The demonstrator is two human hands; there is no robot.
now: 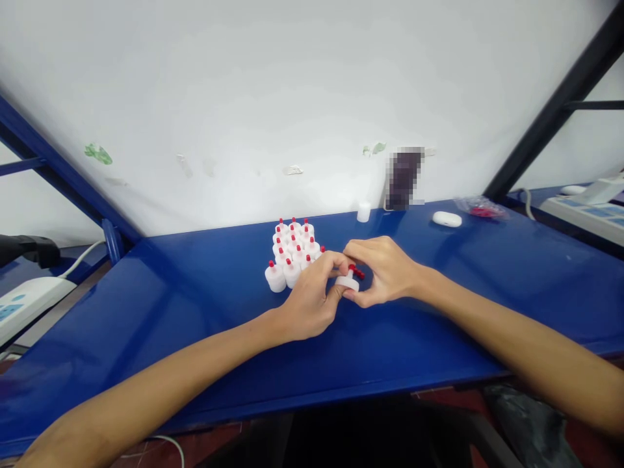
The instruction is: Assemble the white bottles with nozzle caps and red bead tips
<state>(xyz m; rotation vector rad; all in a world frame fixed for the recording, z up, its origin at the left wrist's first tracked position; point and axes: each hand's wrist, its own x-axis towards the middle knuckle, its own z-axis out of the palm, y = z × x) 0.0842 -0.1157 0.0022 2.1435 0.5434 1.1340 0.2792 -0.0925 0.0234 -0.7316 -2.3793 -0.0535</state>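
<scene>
Between both hands is a white round nozzle cap (348,283) with a narrow spout and a red tip. My left hand (314,296) pinches its left side with thumb and fingers. From the right, my right hand (383,270) has its thumb at the rim and its index finger near the red tip. Just behind the nozzle cap, a few small red tips (359,273) lie on the table, partly hidden by the hands. To the left stand several white bottles (275,279) with red tips, grouped closely in rows; my left hand covers some of them.
The blue table (234,364) meets a white wall behind. Near the wall are a small white cylinder (363,212), a pixelated phone-like object (403,179), a white oval case (447,219) and a clear bag with red pieces (481,209). Power strips (29,299) lie beyond the frame posts.
</scene>
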